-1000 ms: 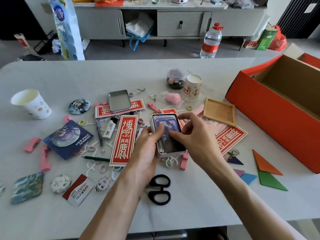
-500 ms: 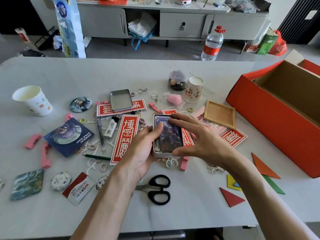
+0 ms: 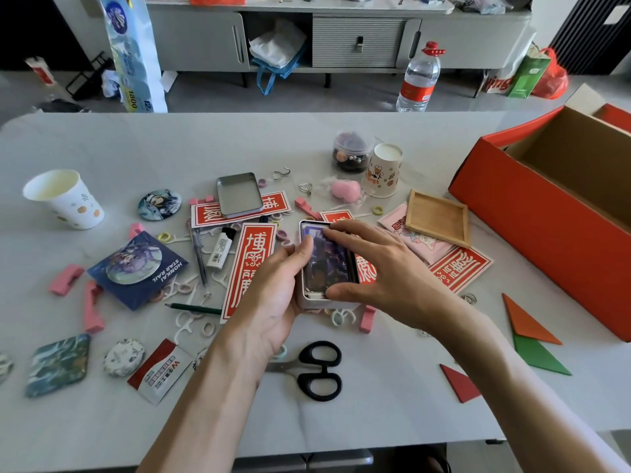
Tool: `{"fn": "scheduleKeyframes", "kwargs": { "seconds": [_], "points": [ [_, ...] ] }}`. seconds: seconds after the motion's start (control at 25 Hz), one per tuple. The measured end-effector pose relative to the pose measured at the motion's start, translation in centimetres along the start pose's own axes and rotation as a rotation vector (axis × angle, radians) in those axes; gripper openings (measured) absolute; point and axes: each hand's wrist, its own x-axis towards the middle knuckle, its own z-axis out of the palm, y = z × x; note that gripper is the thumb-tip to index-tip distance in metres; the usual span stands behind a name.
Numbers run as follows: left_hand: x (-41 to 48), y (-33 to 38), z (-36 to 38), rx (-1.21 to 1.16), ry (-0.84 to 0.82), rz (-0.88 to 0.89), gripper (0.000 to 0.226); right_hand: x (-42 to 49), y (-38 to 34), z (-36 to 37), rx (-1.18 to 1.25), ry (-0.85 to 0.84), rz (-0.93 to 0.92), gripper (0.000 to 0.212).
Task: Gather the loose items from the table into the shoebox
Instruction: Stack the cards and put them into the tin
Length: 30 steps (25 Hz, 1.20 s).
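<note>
**Right hand [image 3: 386,268] flattened onto the cards [image 3: 327,264]**

It was pinching the stack a second ago. Now its fingers [image 3: 355,230] lie straight across the top card with the thumb at the near end, so it's pressing, not gripping. Left hand [image 3: 273,291] has barely shifted. It's clenched round the card tin [image 3: 309,302], thumb on the left rim, other fingers hidden underneath. Can't tell if the tin is resting on the table [image 3: 375,421] or lifted just clear.

Relative to the tin:
- lid [image 3: 239,194]: beyond and left, well apart, upside down on a red paper strip [image 3: 211,213]
- scissors [image 3: 317,370]: nearer to the person, close
- shoebox [image 3: 546,233]: well to the right, top open

My read: the cards are being seated flush before lidding. The task looks barely started, with loose items all round the tin.

Risks:
- If the stack sits proud of the rim, forcing the lid on will bend card corners or leave it half-closed.
- Reaching for the lid takes the press off. If the tin tilts in the one-handed hold, the cards slide out.
- Carrying it unlidded to the shoebox risks the same spill.
- The right forearm sits low over the small bits right of the tin, and a sweep could drag them off the edge.
</note>
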Motion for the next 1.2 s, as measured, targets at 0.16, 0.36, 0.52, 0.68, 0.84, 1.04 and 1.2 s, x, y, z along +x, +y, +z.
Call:
{"fn": "scheduleKeyframes", "kwargs": {
  "seconds": [0.16,0.36,0.52,0.68,0.84,1.04,1.2],
  "points": [
    [0.0,0.2,-0.3,-0.024,0.009,0.015,0.030,0.1,-0.6,0.2,-0.108,-0.008,-0.014,0.081],
    [0.1,-0.1,-0.5,-0.032,-0.006,0.018,0.019,0.1,-1.3,0.2,-0.062,-0.034,0.007,0.081],
    [0.2,0.2,-1.0,-0.031,0.024,0.037,0.018,0.6,-1.9,0.0,-0.071,-0.020,-0.009,0.079],
    [-0.4,0.2,-1.4,-0.012,0.115,0.054,0.031,0.4,-2.8,0.9,-0.029,-0.044,0.003,0.074],
    [-0.8,1.7,-3.6,-0.153,0.298,0.140,0.032,3.9,-5.0,2.3,0.343,0.127,0.049,0.043],
    [-1.2,4.3,-7.8,-0.378,0.529,0.197,0.029,16.6,-5.6,5.0,0.019,0.162,0.219,0.016],
    [-1.4,5.3,-10.3,-0.377,0.521,0.220,0.027,21.8,-4.5,8.0,-0.247,0.054,0.328,0.007]
  ]
}}
